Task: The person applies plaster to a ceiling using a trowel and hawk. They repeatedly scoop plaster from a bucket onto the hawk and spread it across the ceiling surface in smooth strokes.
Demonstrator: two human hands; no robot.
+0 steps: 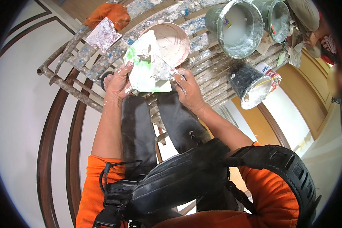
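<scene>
My left hand (117,81) grips a white board (140,78) smeared with bright green and white compound, held above my knees. My right hand (188,89) is closed on a putty knife (161,70), whose grey, coated blade lies over the board. Just beyond the board is a round pinkish bucket (173,41) with pale residue inside.
A paint-spattered slatted scaffold platform (201,60) holds an orange cloth (106,15), a stained scrap (100,36), two green buckets (235,26) (277,21), a black bucket (241,79) and a white-red container (273,83). Another person (313,32) is at the far right.
</scene>
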